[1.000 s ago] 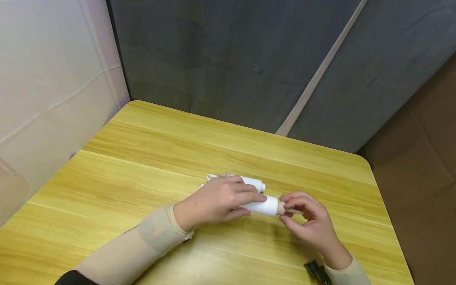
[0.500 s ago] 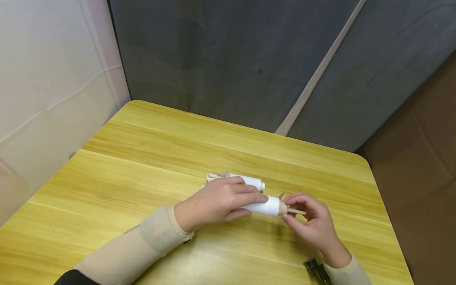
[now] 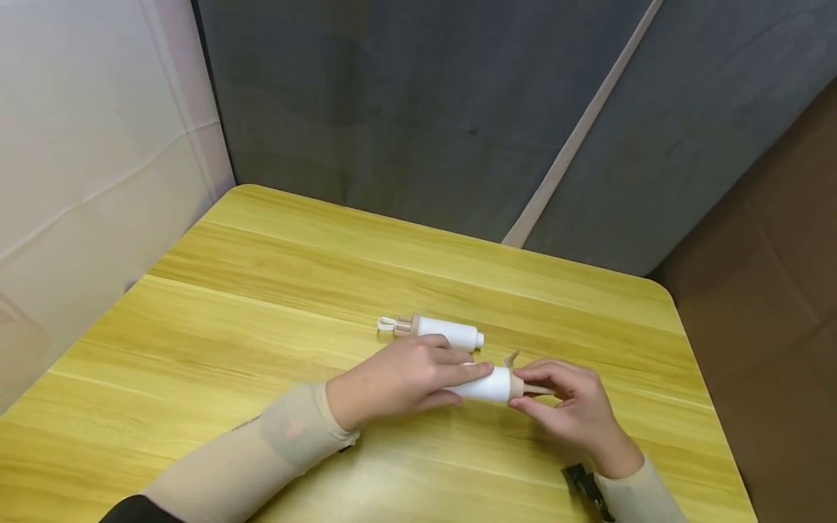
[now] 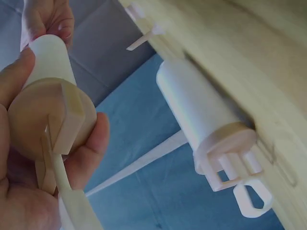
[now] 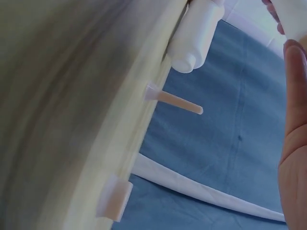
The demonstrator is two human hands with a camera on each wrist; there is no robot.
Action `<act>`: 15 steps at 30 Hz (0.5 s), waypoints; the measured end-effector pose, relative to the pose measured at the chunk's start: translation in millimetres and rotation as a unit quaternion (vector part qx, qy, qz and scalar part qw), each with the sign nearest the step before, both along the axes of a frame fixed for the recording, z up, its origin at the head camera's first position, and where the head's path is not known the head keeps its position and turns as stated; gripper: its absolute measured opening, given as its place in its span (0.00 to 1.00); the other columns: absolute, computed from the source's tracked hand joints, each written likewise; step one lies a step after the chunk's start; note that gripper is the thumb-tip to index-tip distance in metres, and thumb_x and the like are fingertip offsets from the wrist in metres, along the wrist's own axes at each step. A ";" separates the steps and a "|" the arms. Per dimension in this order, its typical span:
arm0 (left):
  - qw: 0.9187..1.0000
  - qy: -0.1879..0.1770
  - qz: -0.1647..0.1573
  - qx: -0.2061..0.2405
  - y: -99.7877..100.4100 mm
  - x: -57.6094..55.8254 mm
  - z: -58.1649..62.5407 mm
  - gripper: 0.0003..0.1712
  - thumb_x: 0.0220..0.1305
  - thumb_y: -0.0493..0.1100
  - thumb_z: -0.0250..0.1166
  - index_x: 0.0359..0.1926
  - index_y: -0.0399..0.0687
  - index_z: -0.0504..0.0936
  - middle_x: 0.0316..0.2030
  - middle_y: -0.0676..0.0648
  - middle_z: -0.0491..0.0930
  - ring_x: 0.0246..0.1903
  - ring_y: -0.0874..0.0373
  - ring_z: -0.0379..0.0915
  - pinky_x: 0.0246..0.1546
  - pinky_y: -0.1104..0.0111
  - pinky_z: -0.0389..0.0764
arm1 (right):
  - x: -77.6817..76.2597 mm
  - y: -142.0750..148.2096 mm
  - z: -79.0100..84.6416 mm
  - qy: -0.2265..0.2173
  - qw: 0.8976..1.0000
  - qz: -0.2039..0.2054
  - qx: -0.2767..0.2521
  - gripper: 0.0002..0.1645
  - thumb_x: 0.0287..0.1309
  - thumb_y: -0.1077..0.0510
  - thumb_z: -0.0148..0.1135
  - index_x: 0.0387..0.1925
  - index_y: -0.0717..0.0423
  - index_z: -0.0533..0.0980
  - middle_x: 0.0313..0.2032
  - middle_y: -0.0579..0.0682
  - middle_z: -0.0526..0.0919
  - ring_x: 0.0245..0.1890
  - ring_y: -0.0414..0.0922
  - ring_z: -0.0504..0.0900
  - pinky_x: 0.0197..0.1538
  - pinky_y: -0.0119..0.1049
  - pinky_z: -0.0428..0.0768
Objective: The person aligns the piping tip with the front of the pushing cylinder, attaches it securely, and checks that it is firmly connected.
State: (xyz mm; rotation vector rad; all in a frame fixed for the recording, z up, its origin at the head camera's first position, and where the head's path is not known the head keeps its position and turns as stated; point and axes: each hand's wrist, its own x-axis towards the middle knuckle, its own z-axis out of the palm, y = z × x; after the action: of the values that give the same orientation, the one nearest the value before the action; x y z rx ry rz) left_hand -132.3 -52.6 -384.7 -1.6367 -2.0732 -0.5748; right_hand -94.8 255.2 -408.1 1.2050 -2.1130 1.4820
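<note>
My left hand grips a thick white syringe-like tube that points right, close over the table. In the left wrist view its near end shows a beige disc, beige prongs and a white strip. My right hand pinches the beige collar at the far end, where a thin beige tip sticks out between thumb and fingers. A matching tube lies on the table just behind, its white loop to the left.
A small beige peg-like piece stands on the table behind the collar. The right wrist view also has a short beige block on the table. Grey cloth rises behind the table, with a brown panel at the right.
Both hands and the held tube have shifted slightly toward the front, uncovering more of the lying tube and the peg-like piece. My right fingers have shifted slightly on the beige collar.
</note>
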 end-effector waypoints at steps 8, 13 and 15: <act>0.999 0.000 0.012 -0.040 6.3 2.9 -5.2 0.30 0.61 0.47 0.81 0.63 0.49 0.86 0.50 0.51 0.88 0.47 0.53 0.84 0.53 0.64 0.82 | 6.6 0.4 5.4 -0.063 0.995 -0.023 0.070 0.26 0.43 0.78 0.82 0.43 0.56 0.86 0.39 0.54 0.90 0.38 0.42 0.91 0.37 0.37 0.89; 0.995 -0.033 0.027 -0.094 5.8 7.4 -12.2 0.29 0.59 0.46 0.81 0.61 0.49 0.87 0.45 0.53 0.89 0.39 0.57 0.84 0.45 0.65 0.83 | 7.4 -10.0 7.4 -0.112 0.973 -0.042 0.199 0.19 0.50 0.66 0.85 0.37 0.47 0.83 0.31 0.40 0.86 0.27 0.34 0.83 0.29 0.33 0.85; 0.992 -0.046 0.039 -0.109 6.1 9.4 -14.6 0.28 0.59 0.46 0.81 0.61 0.50 0.87 0.45 0.54 0.89 0.39 0.56 0.84 0.42 0.65 0.84 | 6.9 -13.9 7.5 -0.125 0.964 -0.047 0.231 0.19 0.50 0.64 0.85 0.35 0.46 0.81 0.28 0.38 0.83 0.25 0.33 0.79 0.27 0.32 0.83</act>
State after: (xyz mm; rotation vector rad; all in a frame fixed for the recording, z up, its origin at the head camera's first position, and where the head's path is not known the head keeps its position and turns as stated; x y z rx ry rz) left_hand -122.9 -46.5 -399.3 -1.6651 -2.3265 -0.4172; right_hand -87.9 241.4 -400.6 1.0789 -2.7557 1.1878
